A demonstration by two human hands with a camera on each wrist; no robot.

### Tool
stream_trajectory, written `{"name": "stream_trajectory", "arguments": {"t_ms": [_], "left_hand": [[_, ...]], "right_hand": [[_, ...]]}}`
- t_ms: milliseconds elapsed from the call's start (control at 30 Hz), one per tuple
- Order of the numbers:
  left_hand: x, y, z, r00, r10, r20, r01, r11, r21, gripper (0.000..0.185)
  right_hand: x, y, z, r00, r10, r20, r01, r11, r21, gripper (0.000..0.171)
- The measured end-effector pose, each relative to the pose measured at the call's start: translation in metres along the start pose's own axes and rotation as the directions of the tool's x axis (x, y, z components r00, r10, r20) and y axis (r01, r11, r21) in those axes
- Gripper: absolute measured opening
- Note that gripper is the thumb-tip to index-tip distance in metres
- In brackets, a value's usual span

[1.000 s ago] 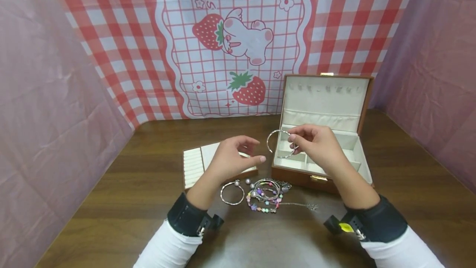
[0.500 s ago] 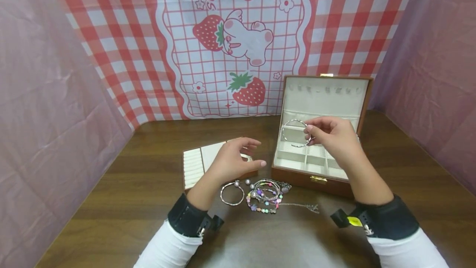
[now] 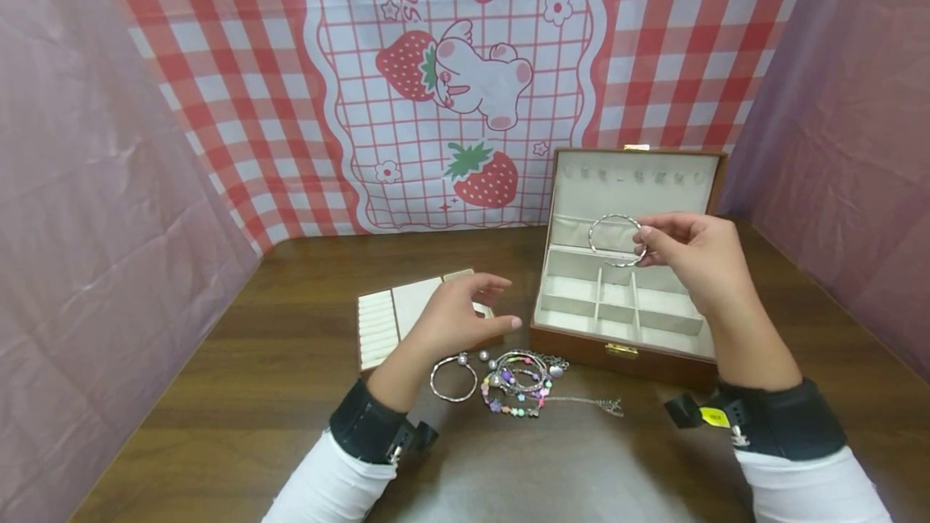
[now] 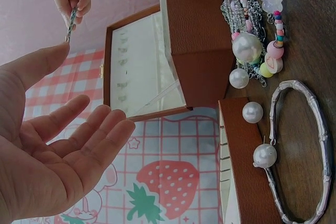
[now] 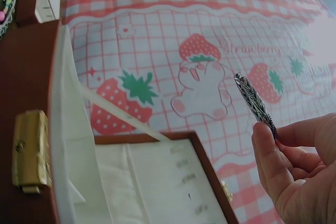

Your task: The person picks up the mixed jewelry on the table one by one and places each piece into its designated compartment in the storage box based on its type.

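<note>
My right hand [image 3: 697,257] pinches a silver bangle [image 3: 592,242] between thumb and fingers, holding it up over the jewelry box [image 3: 617,352]. In the right wrist view the bangle [image 5: 254,99] appears nearly edge-on. The brown box has its lid raised, and its cream inside is split into several compartments. My left hand [image 3: 461,313] hovers with spread, relaxed fingers above a brown tray [image 3: 376,321] with ring rolls, partly hiding it. Below that hand lies a second silver bangle [image 4: 323,129] with a pearl bead [image 4: 265,156] at its end.
Beside the bangle is a tangled pile of beaded bracelets [image 3: 517,410] and chains, with one chain [image 3: 581,400] trailing right. A loose-looking pearl [image 3: 484,355] sits near the tray. A strawberry-print cloth [image 3: 465,87] hangs behind the wooden table [image 3: 240,394].
My right hand has carried the bangle rightward and up, from the box's left side to in front of its lid, uncovering the compartments. The left hand has barely moved.
</note>
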State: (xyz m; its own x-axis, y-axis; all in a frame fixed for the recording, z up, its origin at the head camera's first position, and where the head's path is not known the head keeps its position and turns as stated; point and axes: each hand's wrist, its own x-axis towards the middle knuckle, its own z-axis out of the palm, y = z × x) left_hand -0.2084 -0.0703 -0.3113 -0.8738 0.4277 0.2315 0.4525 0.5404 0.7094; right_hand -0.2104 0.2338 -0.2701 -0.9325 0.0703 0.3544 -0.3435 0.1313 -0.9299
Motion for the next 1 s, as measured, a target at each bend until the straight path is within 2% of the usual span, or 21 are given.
{"name": "stream_trajectory", "arguments": {"t_ms": [333,433,567,767,900,1000], "left_hand": [[0.001,0.001,0.004,1.000,0.013,0.008,-0.014,1.000,0.022,0.049],[0.003,0.002,0.005,1.000,0.012,0.006,-0.012,1.000,0.024,0.049],[0.007,0.001,0.006,1.000,-0.006,0.001,0.006,1.000,0.013,0.051],[0.020,0.001,0.011,0.998,-0.062,0.033,0.062,0.998,-0.012,0.055],[0.033,0.000,0.017,0.994,-0.087,0.071,0.086,0.996,0.018,0.061],[0.041,0.000,0.023,0.986,-0.127,0.107,0.123,0.991,0.045,0.066]], "right_hand": [[0.003,0.000,-0.024,0.995,0.030,-0.093,-0.016,0.989,0.149,0.018],[0.005,0.001,-0.029,0.995,0.031,-0.100,-0.008,0.976,0.219,0.019],[0.008,0.006,-0.034,0.994,0.045,-0.103,-0.018,0.970,0.242,0.019],[0.013,0.015,-0.045,0.991,0.079,-0.109,-0.056,0.978,0.201,0.025],[0.017,0.020,-0.055,0.989,0.099,-0.109,-0.080,0.983,0.168,0.029],[0.021,0.022,-0.062,0.986,0.126,-0.110,-0.120,0.991,0.063,0.032]]}}
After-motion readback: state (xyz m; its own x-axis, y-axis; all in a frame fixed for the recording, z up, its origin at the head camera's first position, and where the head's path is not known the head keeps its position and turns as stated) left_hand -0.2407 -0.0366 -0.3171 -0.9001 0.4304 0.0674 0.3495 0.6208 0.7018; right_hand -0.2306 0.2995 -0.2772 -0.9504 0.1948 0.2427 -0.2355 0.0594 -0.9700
